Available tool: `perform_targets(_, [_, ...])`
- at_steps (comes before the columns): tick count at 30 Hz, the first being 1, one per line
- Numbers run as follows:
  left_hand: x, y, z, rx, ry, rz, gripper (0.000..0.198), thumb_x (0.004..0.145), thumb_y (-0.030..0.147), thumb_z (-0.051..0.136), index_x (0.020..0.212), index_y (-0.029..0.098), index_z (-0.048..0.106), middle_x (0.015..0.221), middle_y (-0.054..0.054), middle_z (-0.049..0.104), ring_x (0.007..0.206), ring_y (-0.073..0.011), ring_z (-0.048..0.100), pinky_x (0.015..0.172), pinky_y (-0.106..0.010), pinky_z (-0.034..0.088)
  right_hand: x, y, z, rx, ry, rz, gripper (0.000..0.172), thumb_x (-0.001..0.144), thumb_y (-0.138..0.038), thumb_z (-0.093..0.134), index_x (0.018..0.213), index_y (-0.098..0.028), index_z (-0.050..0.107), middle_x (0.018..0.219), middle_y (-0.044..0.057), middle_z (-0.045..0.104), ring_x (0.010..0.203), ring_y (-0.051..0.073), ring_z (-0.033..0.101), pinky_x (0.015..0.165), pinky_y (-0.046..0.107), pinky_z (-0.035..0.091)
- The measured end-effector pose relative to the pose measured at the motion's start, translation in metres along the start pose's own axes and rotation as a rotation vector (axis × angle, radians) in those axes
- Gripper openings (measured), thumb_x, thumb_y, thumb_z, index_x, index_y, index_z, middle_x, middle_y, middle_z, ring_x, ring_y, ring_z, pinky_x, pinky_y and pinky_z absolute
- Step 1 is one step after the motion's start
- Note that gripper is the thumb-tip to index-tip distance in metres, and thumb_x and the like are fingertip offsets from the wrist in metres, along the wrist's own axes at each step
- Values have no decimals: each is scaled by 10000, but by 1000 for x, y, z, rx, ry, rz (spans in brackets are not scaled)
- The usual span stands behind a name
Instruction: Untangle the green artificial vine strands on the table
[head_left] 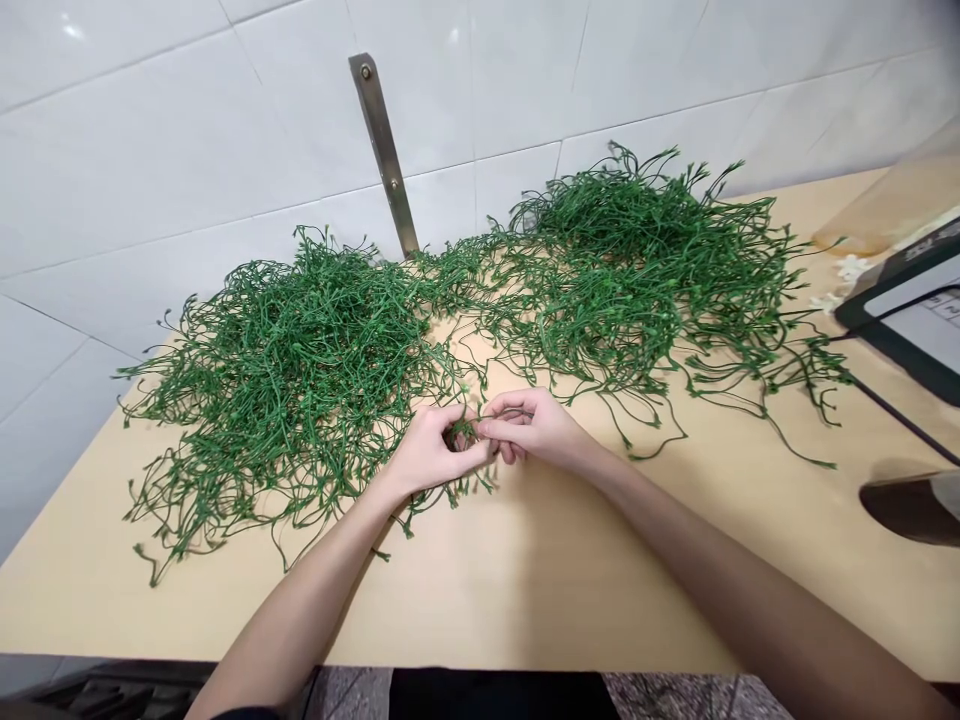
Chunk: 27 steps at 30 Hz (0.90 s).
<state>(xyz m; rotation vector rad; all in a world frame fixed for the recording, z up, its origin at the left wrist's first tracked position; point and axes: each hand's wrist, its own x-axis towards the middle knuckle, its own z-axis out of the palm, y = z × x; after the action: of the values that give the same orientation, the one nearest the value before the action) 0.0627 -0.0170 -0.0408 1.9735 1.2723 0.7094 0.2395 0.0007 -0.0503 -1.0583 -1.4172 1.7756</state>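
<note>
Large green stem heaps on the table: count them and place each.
2: the left heap, beyond the left hand, and the right heap, beyond the right hand; loose stems trail between them.

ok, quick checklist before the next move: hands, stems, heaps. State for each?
1. Both hands in view, left hand and right hand: ok.
2. Right hand pinching a thin green stem: ok.
3. Left hand gripping firmly: cannot tell; it curls around some green tips, and the fingers hide the contact.
4. Left arm clear of loose stems: not ok; strands from the left heap lie beside and below the wrist.
5. Left heap separate from right heap: not ok; loose stems bridge them toward the wall.
</note>
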Motion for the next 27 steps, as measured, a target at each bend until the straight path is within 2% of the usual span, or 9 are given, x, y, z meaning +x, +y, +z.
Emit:
perform_targets(5, [2,-1,-3,-189,-28,-80,326,854,351,488,647,135,617,498,21,555,459,-86,464,463,-203,340,2,0,-6,-5,-33,-38,343,681,-420,764,801,-127,632,681,32,689,343,28,409,365,204,294])
perform_targets(9, [3,-1,0,-190,7,-65,408,892,415,495,591,148,559,479,27,548,458,-79,479,480,-198,362,1,-1,-8,35,-72,-35,358,701,-427,750,847,-141,592,608,-34,588,368,21,352,387,199,241])
perform_targets(11, [3,-1,1,-173,9,-44,426,902,411,488,565,153,523,479,31,540,467,-75,476,501,-197,373,0,-1,-7,52,-69,-46,372,732,-423,721,941,-160,561,564,-75,508,411,37,349,410,190,238])
perform_targets(14, [3,-1,1,-183,-18,-57,445,918,413,457,558,156,505,485,31,539,475,-77,481,523,-201,384,0,4,-3,-28,-34,-119,374,777,-391,673,1049,-171,540,586,-71,488,484,65,381,454,193,257])
perform_targets(18, [3,-1,-1,-198,-39,-84,462,910,428,450,542,155,508,479,21,541,484,-88,492,534,-212,386,-1,12,1,-245,0,-238,248,851,-376,563,881,-141,637,614,-25,514,506,78,347,472,225,239])
perform_targets(23, [3,-2,0,-153,-34,-92,458,897,425,455,532,153,498,471,32,486,470,-79,420,510,-218,334,-4,11,3,-436,-39,-304,330,904,-369,479,776,-134,675,538,-46,399,492,79,297,476,242,213])
perform_targets(27, [4,-2,0,-134,-15,-73,502,859,480,508,485,166,395,447,54,349,460,-66,310,467,-225,241,-7,8,6,-514,-37,-328,362,852,-452,570,659,-149,606,506,-69,285,483,71,235,478,247,192])
